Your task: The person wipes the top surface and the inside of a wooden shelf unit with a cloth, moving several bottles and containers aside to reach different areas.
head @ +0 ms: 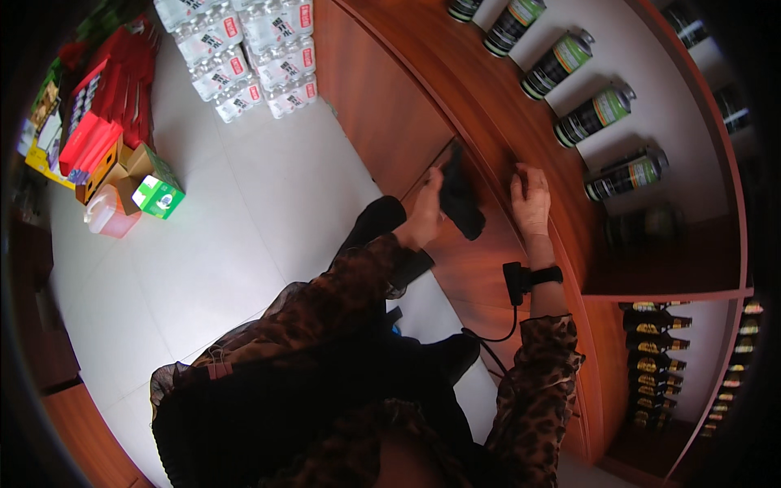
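Note:
My left hand [422,210] is in front of the wooden cabinet doors [390,104], with a black cloth [462,198] against its palm side. The cloth is slightly blurred and hangs in front of the door, apparently held by that hand. To the right, my right hand [529,198] is at the brown wooden ledge [488,116] below the shelf. Its fingers are bent and a little apart, and I see nothing in them. A black strap [547,275] with a small black device [514,282] and cable is around the right wrist.
Black-and-green spray cans [595,116] stand in a row on the shelf, with dark bottles [656,366] in the compartment beside them. Shrink-wrapped water bottles [268,55] are stacked by the cabinet. Red boxes [122,79], a green carton [160,196] and a pink jug [113,213] are on the tiled floor [201,256].

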Demonstrator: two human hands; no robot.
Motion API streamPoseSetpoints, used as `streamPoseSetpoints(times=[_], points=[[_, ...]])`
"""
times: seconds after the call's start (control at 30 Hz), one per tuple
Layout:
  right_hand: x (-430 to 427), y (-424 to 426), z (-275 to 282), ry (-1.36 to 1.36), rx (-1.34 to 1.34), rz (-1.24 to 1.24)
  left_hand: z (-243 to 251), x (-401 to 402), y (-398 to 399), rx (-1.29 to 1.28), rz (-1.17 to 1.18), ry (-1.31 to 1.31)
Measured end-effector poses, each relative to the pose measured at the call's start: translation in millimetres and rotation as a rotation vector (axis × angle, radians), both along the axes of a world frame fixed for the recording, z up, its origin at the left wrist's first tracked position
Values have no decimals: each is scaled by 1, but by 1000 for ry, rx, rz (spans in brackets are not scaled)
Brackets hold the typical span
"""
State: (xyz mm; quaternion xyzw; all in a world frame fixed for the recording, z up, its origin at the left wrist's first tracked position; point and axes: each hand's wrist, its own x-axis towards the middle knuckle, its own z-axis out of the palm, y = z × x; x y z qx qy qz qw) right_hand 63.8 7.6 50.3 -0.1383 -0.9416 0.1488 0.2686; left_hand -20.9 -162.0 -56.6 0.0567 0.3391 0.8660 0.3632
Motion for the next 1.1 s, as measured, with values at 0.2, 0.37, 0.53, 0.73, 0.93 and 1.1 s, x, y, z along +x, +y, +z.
streamPoseSetpoints(times=[0.2, 0.37, 0.53, 0.73, 0.93, 1.1], points=[[54, 9, 1, -170, 88, -118, -11, 0, -23, 375, -98, -447], [48, 7, -18, -3, 324, -104, 19, -47, -29, 277, 27, -251], [54, 8, -19, -17, 300, -119, 31, -78, -13, 201, 29, -175], [49, 6, -14, 28, 302, -83, 4, -93, 15, 141, 104, -320], [57, 10, -13, -9, 291, -112, 21, -84, 25, -97, 223, -153], [50, 3, -10, -8, 269, -100, 42, -102, 15, -324, 236, -73]])
